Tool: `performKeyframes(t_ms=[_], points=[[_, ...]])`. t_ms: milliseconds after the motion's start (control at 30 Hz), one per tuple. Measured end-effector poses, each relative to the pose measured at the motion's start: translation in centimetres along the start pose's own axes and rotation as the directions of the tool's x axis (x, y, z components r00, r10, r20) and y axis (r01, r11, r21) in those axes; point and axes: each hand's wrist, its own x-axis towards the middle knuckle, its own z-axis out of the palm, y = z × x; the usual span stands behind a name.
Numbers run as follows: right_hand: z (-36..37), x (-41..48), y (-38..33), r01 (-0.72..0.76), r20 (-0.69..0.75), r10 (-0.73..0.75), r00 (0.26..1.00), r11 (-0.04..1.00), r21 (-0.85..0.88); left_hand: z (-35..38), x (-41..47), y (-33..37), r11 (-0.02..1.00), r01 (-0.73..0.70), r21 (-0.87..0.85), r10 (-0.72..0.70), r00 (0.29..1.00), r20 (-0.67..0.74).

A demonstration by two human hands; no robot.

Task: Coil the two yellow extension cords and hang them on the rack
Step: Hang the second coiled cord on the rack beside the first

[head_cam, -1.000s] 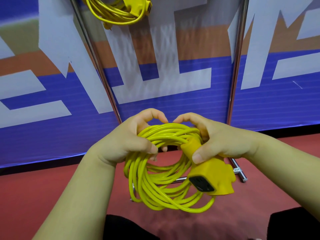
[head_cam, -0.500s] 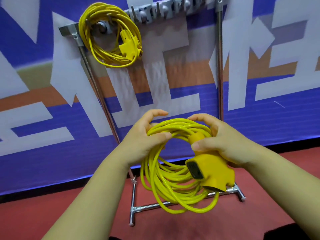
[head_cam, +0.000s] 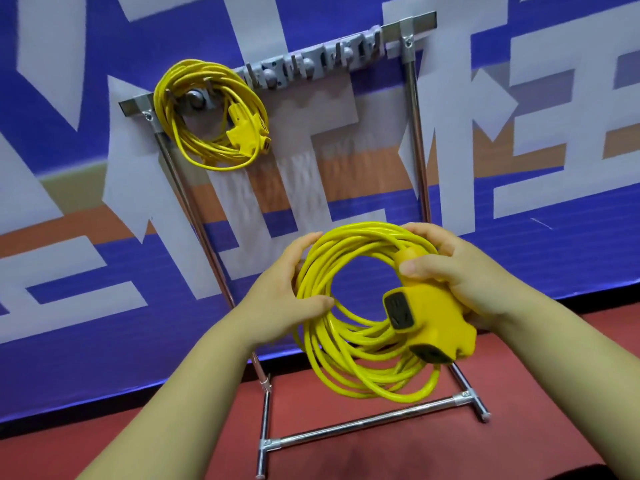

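Before the rack (head_cam: pixel 415 133), the coiled extension cord (head_cam: pixel 349 237) is gripped at its rim by the left hand (head_cam: pixel 277 299) and at its socket block (head_cam: pixel 429 323) by the right hand (head_cam: pixel 460 271), so that the loops are kept gathered.

Held cord (head_cam: pixel 360 237): plain bright yellow is seen throughout.
Socket block (head_cam: pixel 440 317): a deeper yellow is shown, with dark grey socket faces (head_cam: pixel 398 311).
Hung cord (head_cam: pixel 166 109): the same bright yellow is seen, its block (head_cam: pixel 247 133) included.
Rack (head_cam: pixel 419 150): shiny silver metal is shown.
Hook strip (head_cam: pixel 311 65): dull grey is seen.
Banner (head_cam: pixel 519 271): deep blue is patterned with large white angular shapes and crossed by an orange band (head_cam: pixel 346 178).
Base strip (head_cam: pixel 69 422): black is seen.
Floor (head_cam: pixel 519 410): plain red is shown.
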Motion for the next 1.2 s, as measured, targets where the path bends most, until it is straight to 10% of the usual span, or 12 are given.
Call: performKeyframes(t_ms=[600,1200], points=[[-5.5,10.2,-11.4,0.263,-0.02,-0.264,0.964,0.964,-0.02,-7.1,14.7,13.2,0.828,-0.279,0.486,0.311,0.95,0.015],[-11.0,25.9,-22.4,0.336,0.064,-0.33,0.942,0.919,-0.204,-14.7,31.1,16.1,0.834,-0.372,0.408,0.391,0.92,0.039]])
